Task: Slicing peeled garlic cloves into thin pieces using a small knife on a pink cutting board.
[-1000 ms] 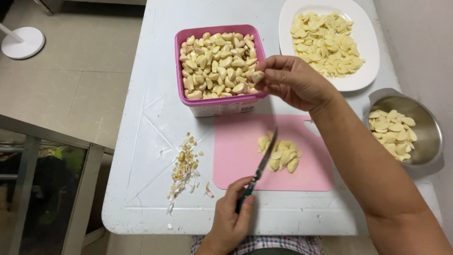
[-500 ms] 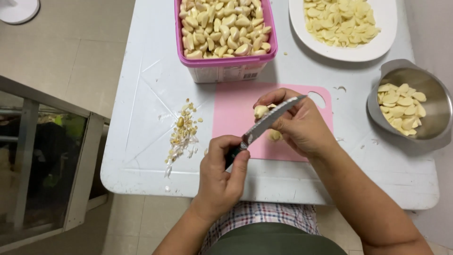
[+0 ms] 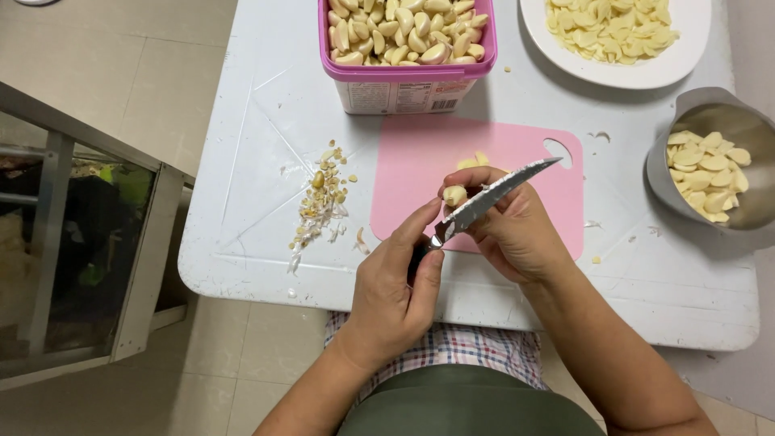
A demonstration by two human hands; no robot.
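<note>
Left hand [image 3: 395, 287] is wrapped around the knife [image 3: 484, 200] handle, blade angled up to the right. Right hand [image 3: 508, 226] pinches a garlic clove [image 3: 454, 194] right at the blade, over the pink board [image 3: 420, 173] on the bench [image 3: 258, 121]. Pink tub [image 3: 408, 77] of cloves behind it, plate [image 3: 646, 73] and steel bowl [image 3: 686, 113] to the right, trimmings [image 3: 321, 202] to the left.

My left hand [image 3: 395, 287] grips the dark handle of a small serrated steel paring knife [image 3: 492, 196], blade pointing toward 2 o'clock, edge tilted above the pink plastic cutting board [image 3: 420, 161]. My right hand [image 3: 513, 230] pinches one pale peeled garlic clove [image 3: 454, 194], touching the blade at its 9 o'clock side, above the board's centre.
</note>
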